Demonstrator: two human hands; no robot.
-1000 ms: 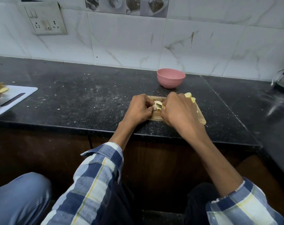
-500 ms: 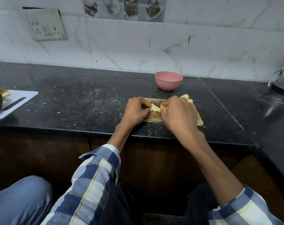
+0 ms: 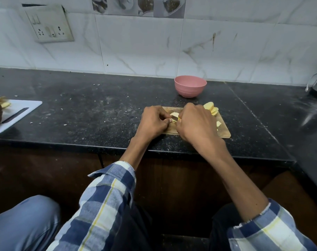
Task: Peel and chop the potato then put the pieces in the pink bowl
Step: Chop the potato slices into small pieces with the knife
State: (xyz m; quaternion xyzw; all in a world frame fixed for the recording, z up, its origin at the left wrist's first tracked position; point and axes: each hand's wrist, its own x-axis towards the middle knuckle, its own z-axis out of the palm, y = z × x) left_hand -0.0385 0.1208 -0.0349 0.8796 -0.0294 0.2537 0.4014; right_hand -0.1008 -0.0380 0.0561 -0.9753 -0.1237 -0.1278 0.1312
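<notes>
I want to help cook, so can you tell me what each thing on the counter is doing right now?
pink bowl: upright, behind the board; inside hidden.
wooden board: flat, under both hands.
potato slices: cut, piled on the board's far corner.
potato piece: on the board, under the blade.
knife: blade over the piece.
left hand: curled beside the piece.
right hand: gripping the knife.

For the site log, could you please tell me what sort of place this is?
Most likely a home kitchen: a black speckled stone counter against white marble-look wall tiles, with yellow potato slices on a small wooden chopping board.
</notes>
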